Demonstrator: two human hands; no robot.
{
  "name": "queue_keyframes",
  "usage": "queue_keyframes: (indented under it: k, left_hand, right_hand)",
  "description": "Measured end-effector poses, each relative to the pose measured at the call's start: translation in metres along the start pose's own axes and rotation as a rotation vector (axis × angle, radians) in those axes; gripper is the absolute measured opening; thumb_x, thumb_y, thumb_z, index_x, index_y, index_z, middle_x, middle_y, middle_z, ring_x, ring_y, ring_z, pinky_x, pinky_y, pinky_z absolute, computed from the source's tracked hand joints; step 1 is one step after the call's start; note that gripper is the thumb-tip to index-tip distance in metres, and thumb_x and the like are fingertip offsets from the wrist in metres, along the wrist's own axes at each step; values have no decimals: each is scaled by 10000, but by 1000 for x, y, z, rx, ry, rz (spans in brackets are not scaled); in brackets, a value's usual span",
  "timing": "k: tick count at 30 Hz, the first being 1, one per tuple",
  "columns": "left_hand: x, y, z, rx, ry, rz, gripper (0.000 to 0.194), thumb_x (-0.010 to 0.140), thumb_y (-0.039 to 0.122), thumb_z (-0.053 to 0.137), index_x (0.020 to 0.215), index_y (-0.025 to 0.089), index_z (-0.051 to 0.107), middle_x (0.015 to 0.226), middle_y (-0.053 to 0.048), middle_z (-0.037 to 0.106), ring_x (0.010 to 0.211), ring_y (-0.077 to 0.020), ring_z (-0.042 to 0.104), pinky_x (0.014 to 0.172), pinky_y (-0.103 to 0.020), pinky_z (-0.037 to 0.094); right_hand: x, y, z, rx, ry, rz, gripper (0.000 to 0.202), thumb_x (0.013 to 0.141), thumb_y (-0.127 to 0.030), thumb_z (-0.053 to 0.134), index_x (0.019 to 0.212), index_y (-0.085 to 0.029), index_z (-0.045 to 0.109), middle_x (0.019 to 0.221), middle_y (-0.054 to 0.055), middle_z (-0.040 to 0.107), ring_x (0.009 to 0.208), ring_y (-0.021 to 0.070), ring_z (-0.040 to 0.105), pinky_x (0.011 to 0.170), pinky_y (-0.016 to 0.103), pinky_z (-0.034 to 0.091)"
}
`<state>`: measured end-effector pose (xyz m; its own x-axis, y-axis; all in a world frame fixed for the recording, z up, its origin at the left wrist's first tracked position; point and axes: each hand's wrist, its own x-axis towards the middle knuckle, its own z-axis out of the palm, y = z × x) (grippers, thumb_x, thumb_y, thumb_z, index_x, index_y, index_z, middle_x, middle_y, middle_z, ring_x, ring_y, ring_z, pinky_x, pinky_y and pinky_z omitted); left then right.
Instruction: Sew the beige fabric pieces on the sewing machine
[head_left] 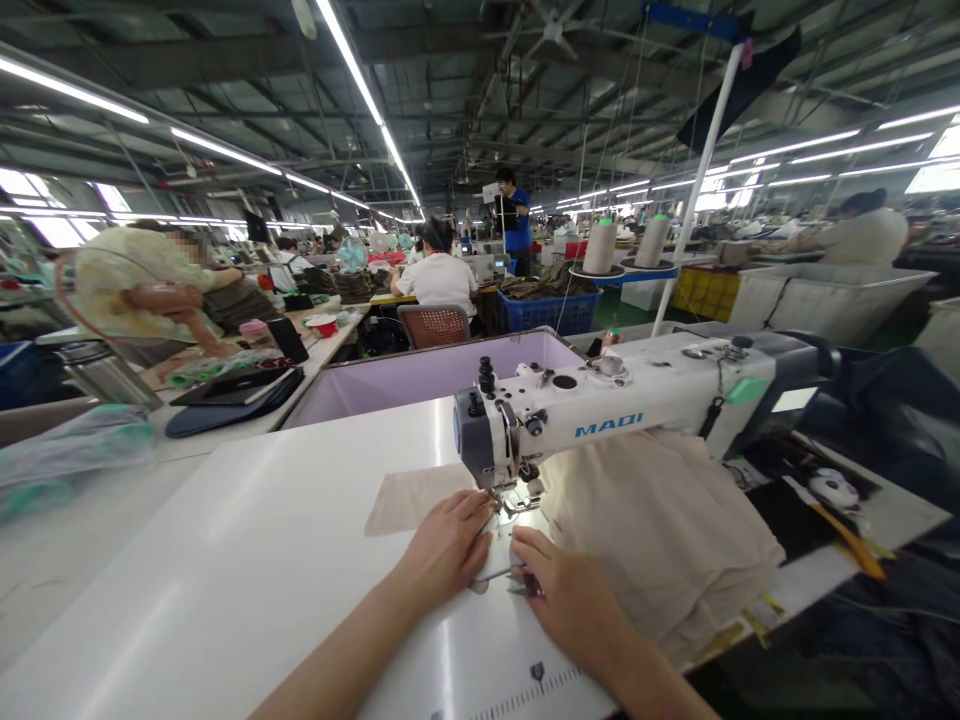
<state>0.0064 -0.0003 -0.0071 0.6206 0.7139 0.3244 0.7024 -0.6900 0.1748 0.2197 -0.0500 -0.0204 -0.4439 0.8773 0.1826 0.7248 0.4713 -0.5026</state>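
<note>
My left hand lies palm down at the needle area, its fingers stretched toward the presser foot and resting partly on a beige fabric piece. My right hand is curled around small thread snips; their metal blades point left and a bit of purple handle shows. Its thumb and index finger lie near the needle plate, apart from my left hand. The white sewing machine stands over both hands with its lamp lit. What lies under my left fingertips is hidden.
A pile of beige fabric sits under the machine arm at right. Behind the white table is a lilac bin. Thread cones stand beyond. At left are a steel flask and a fan. Co-workers sit further back.
</note>
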Motion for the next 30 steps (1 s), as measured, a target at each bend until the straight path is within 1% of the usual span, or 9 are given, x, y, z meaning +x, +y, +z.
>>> queue_keyframes:
  k: [4, 9, 14, 17, 21, 24, 26, 28, 30]
  left_hand:
    - [-1, 1, 1, 9, -10, -13, 349, 921, 170, 505, 1253, 160, 611, 1286, -121, 640, 1183, -279, 584, 1025, -469, 520]
    - [-3, 2, 3, -7, 1, -12, 359, 920, 153, 490, 1260, 169, 605, 1301, -117, 634, 1203, -275, 576, 1038, -470, 514]
    - [-6, 2, 10, 27, 30, -41, 374, 921, 171, 503, 1281, 150, 602, 1324, -132, 624, 1218, -286, 569, 1048, -479, 507]
    - [-7, 2, 13, 45, 33, -63, 389, 935, 177, 491, 1311, 143, 585, 1349, -137, 610, 1247, -285, 554, 1081, -488, 478]
    - [-10, 4, 12, 93, -24, -110, 389, 953, 189, 493, 1330, 124, 563, 1379, -150, 587, 1276, -294, 534, 1106, -507, 438]
    - [-11, 10, 4, 179, -68, -173, 402, 954, 225, 527, 1346, 135, 542, 1395, -147, 568, 1294, -303, 509, 1109, -507, 408]
    - [-10, 16, -2, 254, -96, -267, 322, 955, 250, 530, 1260, 168, 592, 1320, -126, 607, 1233, -296, 546, 1048, -469, 447]
    - [-8, 18, -8, 306, -119, -383, 219, 971, 276, 500, 1102, 179, 645, 1127, -108, 672, 1065, -281, 627, 895, -411, 516]
    - [-6, 16, -10, 328, -126, -465, 232, 989, 305, 470, 999, 171, 658, 965, -102, 685, 926, -281, 660, 767, -383, 532]
  right_hand:
    - [1, 0, 1, -3, -4, 2, 415, 872, -72, 515, 1235, -230, 640, 1422, 17, 602, 1071, 224, 695, 912, 309, 551]
    - [1, 1, 5, 0, 19, -3, 423, 870, -69, 512, 1244, -219, 640, 1416, 26, 608, 1123, 231, 673, 963, 326, 536]
    - [1, 2, 6, -9, 12, -9, 441, 857, -59, 511, 1250, -209, 642, 1423, 34, 603, 1105, 242, 685, 963, 341, 545]
    - [0, 2, 7, -6, 26, -15, 449, 841, -46, 510, 1234, -210, 652, 1418, 30, 606, 1119, 250, 681, 970, 355, 546]
    - [0, 2, 9, 1, 41, -29, 451, 827, -30, 501, 1208, -212, 660, 1400, 29, 618, 1113, 246, 685, 958, 353, 553]
    - [-1, 2, 10, -14, 60, -46, 452, 810, -19, 494, 1187, -206, 660, 1372, 46, 635, 1095, 249, 691, 946, 362, 557]
    - [-3, 3, 10, -24, 78, -59, 474, 770, -3, 489, 1170, -193, 657, 1335, 69, 654, 1049, 247, 706, 909, 354, 572]
    - [-7, 7, 6, -14, 127, -65, 466, 759, -1, 468, 1144, -186, 655, 1267, 90, 682, 989, 236, 719, 846, 332, 587]
    - [-14, 16, -3, 8, 208, -58, 414, 793, -27, 444, 1109, -187, 658, 1194, 101, 702, 961, 229, 721, 805, 322, 591]
